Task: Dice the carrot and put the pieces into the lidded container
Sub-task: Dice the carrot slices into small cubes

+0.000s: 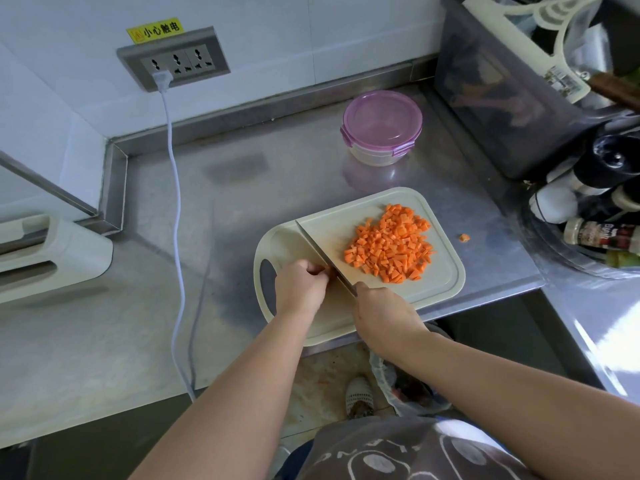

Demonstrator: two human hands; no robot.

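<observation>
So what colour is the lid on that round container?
Translucent purple, with purple clips; the container lid shows best in the head view.

"Where are the hands?"

"Both just right of the frame's middle, close together but not touching. The left hand (300,289) sits knuckles up, fingers curled under, their tips pinching a carrot end (331,270) right against the knife (320,252)."

"And the other?"

"The right hand (381,315) lies just below and to the right of it, wrapped in a fist round the knife's handle, which is hidden inside the grip."

"The arms?"

"Bare, both of them. The left forearm climbs from the bottom edge, left of centre. The right runs in from the lower right corner. They converge like a V, with both wrists fairly straight."
</observation>
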